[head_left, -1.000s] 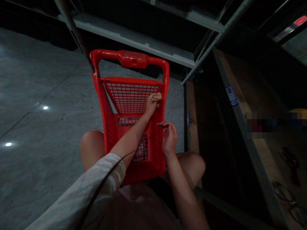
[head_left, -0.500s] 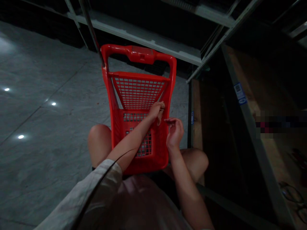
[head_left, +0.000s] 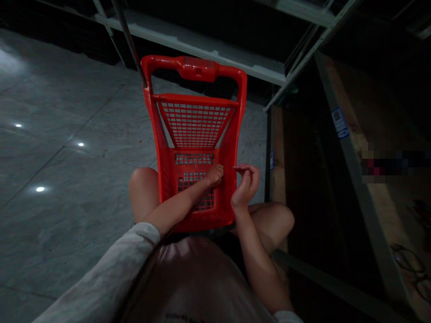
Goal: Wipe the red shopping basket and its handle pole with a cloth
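Observation:
A red plastic shopping basket cart (head_left: pixel 196 224) with grid panels stands between my bent knees, its handle at the far end. My left hand (head_left: pixel 214 175) reaches down inside it, near the inner face of the right wall. The fingers are curled closed, and whatever they hold, if anything, is hidden. Just outside the same wall is my right hand (head_left: pixel 246 183), with its fingers bent toward the wall's outer side and a gap beside the thumb. Nothing shows in that hand; whether its fingertips touch the cart I cannot tell.
A pale metal shelf frame (head_left: pixel 202 45) runs behind the cart. On the right stands a dark-edged wooden display (head_left: pixel 358 179) with blue-and-white labels (head_left: pixel 340 123) and a pair of glasses (head_left: pixel 409 260). Grey tiled floor (head_left: pixel 84 193) lies to the left. A thin metal pole (head_left: pixel 129 40) meets the handle's left corner.
My left hand has moved down and toward me inside the cart, its fingers now more tightly curled. My right hand has stayed outside the right wall, turning slightly.

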Available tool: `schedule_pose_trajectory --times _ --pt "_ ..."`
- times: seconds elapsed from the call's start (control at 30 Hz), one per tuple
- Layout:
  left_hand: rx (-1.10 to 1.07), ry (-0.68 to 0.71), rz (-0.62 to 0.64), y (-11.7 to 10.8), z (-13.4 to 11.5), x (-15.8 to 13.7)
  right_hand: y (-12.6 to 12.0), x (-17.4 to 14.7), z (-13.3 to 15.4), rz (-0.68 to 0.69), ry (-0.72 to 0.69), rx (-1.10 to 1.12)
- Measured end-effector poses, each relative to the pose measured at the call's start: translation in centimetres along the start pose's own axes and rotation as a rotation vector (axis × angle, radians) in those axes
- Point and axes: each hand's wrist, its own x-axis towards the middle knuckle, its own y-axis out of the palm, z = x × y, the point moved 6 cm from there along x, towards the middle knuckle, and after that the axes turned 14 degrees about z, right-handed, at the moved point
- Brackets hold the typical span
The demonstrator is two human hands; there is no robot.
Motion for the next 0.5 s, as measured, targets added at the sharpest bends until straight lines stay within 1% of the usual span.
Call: schedule_pose_trajectory --times 0.07,0.13,0.17,0.23,0.3,0.37,0.43,0.5 --pt "-0.006 -0.015 0.061 0.4 -0.6 0.0 -0.3 -1.6 0.1 -0.029 0.044 0.028" --pt "-0.017 -0.031 0.091 0.6 -0.8 -0.7 -0.8 -2.6 -0.3 -0.074 0.089 0.08" --pt "-0.029 -0.017 0.104 0.7 -0.9 -1.3 -1.1 -2.9 -0.5 -0.1 0.098 0.105" --pt "-0.057 0.057 0.135 1.0 -1.2 -2.7 -1.4 -2.9 -0.9 -0.119 0.105 0.136" --pt "-0.035 0.142 0.179 1.2 -1.4 -4.3 -1.5 -2.5 -1.3 -0.098 0.124 0.137" --pt "0.121 0.184 0.233 1.2 -1.4 -5.6 -1.5 -2.2 -1.6 -0.082 0.148 0.132" --pt "0.353 0.187 0.272 0.8 -1.0 -6.2 -1.5 -2.3 -1.6 -0.091 0.159 0.141" --pt "0.497 0.118 0.305 0.2 0.2 -6.2 -1.3 -2.5 -1.5 -0.095 0.15 0.134"
